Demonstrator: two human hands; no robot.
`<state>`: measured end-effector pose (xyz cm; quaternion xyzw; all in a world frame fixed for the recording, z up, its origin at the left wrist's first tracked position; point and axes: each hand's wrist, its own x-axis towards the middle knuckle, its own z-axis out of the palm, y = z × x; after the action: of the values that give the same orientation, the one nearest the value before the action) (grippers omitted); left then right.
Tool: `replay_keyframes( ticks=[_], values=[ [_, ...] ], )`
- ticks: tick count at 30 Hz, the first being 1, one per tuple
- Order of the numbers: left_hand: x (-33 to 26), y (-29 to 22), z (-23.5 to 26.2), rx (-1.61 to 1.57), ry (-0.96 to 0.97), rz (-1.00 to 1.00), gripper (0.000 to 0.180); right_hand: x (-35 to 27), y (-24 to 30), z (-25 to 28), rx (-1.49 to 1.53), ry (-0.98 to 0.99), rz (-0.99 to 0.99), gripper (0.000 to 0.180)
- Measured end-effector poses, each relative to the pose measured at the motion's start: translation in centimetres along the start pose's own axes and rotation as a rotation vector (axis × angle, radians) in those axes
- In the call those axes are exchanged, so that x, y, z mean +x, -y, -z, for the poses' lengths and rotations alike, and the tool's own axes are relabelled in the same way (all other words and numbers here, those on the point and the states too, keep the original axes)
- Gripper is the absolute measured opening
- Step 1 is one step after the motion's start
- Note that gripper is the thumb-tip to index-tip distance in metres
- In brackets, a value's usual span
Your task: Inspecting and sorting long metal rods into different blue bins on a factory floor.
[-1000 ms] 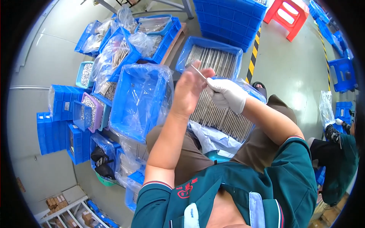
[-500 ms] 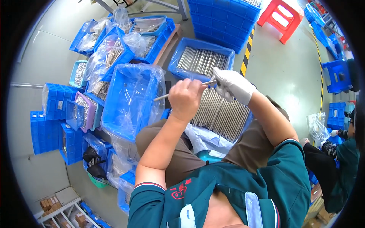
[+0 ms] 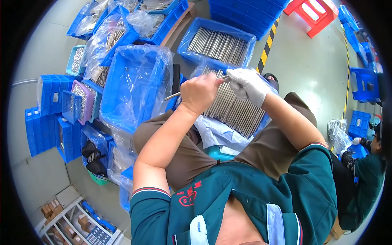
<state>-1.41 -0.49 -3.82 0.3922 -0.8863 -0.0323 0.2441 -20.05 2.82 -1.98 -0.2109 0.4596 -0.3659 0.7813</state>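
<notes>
Bare left hand (image 3: pixel 199 90) closed around a thin metal rod (image 3: pixel 173 95), gloved right hand (image 3: pixel 248 84) pinching the rod's other end (white glove), both above a lap tray of rods (image 3: pixel 234 110), empty lined blue crate (image 3: pixel 132 87) just left.

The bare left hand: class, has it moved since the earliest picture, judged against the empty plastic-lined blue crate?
Yes. The left hand has dropped from raised and open to a closed grip on a thin metal rod, lower beside the lined blue crate.
</notes>
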Motion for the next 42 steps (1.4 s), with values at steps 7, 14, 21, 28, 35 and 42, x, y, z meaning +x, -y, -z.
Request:
replay_keyframes(
  ticks=[7, 14, 21, 28, 35, 42],
  values=[
    [-2.0, 0.9, 1.2, -1.218, 0.560, 0.364, 0.030, -2.9, 2.0, -1.3, -1.272, 0.119, 0.654, 0.032],
    [-2.4, -0.8, 0.7, -1.128, 0.566, 0.383, 0.026, -3.9, 1.2, 0.4, -1.271, 0.094, 0.466, 0.040],
    [0.3, -1.9, 2.0, 0.143, 0.015, -0.162, 0.026, -2.3, -0.9, -0.1, -0.067, 0.048, 0.027, 0.048],
    [0.4, -2.3, 0.3, -0.046, 0.102, -0.125, 0.031, 1.1, -2.7, 3.1, -0.628, -0.009, 0.405, 0.035],
    [-3.3, 0.0, 0.6, -1.279, 0.671, 0.481, 0.030, -4.8, 1.7, 0.0, -1.252, 0.224, 0.596, 0.036],
    [-4.0, -1.1, 1.1, -1.187, 0.747, 0.570, 0.026, -4.9, 0.2, 0.7, -1.247, 0.262, 0.594, 0.038]
  ],
)
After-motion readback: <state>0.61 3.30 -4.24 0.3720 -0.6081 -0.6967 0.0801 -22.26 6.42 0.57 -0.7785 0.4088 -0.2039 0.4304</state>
